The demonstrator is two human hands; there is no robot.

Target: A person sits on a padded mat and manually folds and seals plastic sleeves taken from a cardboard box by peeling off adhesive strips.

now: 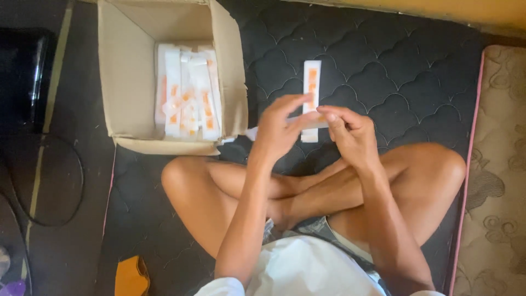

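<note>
Hands meet above the crossed legs: left hand and right hand pinch a thin pale strip between fingertips. A white-and-orange packet lies behind them on the dark quilted mattress, open surface around it. Just left, the open cardboard box holds similar packets.

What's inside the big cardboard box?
Inside the cardboard box lies a pile of long white strips with orange marks, heaped against its right side. The strips on top cover those below, so how many there are cannot be seen.
</note>
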